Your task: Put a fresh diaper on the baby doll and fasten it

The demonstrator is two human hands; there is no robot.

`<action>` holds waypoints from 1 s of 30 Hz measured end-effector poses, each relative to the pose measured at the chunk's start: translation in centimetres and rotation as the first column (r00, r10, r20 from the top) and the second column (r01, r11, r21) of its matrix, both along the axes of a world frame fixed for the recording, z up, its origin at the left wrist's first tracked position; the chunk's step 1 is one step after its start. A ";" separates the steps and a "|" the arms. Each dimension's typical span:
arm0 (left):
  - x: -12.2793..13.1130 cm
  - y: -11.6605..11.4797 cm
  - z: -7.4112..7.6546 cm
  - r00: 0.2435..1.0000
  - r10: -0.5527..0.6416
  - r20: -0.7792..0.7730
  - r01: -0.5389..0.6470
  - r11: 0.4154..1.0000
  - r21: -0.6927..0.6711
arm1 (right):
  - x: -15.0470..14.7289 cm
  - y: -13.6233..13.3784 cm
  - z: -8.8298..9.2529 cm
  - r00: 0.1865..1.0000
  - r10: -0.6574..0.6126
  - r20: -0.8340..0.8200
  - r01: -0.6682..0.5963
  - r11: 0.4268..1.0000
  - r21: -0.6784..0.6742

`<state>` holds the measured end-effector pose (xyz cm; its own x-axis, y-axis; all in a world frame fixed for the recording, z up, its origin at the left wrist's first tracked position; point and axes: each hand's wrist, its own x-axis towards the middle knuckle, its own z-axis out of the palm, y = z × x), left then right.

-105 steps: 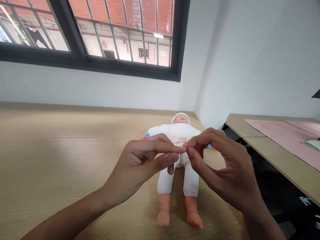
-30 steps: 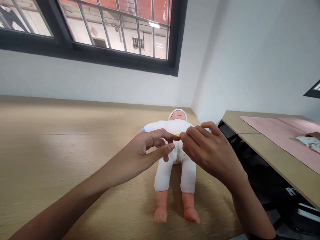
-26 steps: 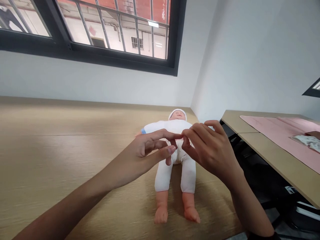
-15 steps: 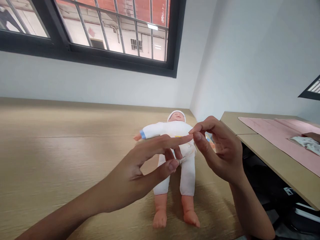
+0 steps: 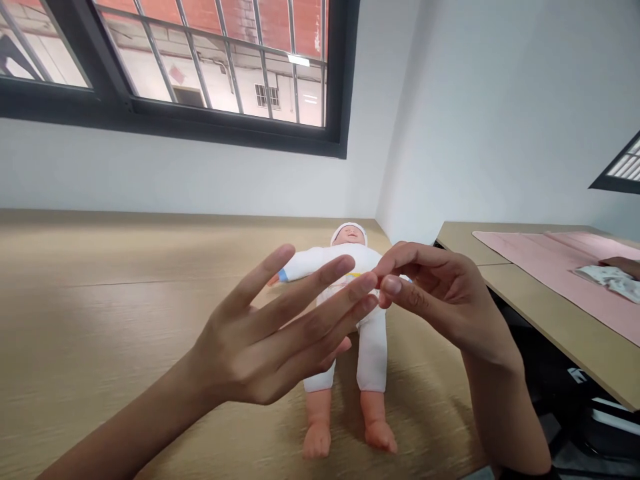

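My left hand [image 5: 285,333] is held out over the doll with its fingers spread. At its fingertips, my right hand [image 5: 430,287] has thumb and forefinger pinched around the tip of one left finger. No separate object shows in either hand. Below and behind them a baby doll [image 5: 373,353] lies on its back on the wooden table [image 5: 125,320], head at the far end and bare feet towards me. It wears a white suit with blue cuffs and a white cap. My hands hide most of its middle.
To the right, across a dark gap, stands another table [image 5: 555,320] with a pink cloth [image 5: 540,257]. Another person's hand [image 5: 623,267] rests on a patterned white cloth [image 5: 603,279] there. A barred window [image 5: 210,67] is in the wall behind. Dark items fill the gap.
My left hand has turned and fanned its fingers upward. The right hand's pinch has shifted to a different left fingertip. The doll lies as before; the view has tilted slightly.
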<state>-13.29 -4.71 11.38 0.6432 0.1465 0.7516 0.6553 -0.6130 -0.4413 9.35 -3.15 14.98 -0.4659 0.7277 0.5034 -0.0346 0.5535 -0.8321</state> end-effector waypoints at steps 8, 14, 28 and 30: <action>0.4 -0.9 0.0 0.996 -0.084 0.002 0.084 0.992 -0.092 | 0.7 0.6 0.2 0.997 0.072 0.041 -0.072 0.997 0.003; 1.6 -2.8 -0.4 0.978 -0.036 0.204 0.107 0.931 -0.349 | 1.0 1.2 0.0 0.996 0.085 0.020 -0.086 0.996 0.025; 0.7 -2.5 0.6 0.968 -0.117 0.224 0.200 0.896 -0.395 | 0.7 1.2 -0.2 0.987 0.161 -0.025 -0.161 0.987 -0.022; 0.6 -2.2 0.5 0.964 -0.147 0.223 0.224 0.900 -0.375 | 0.8 1.2 -0.2 0.986 0.164 -0.026 -0.165 0.986 -0.014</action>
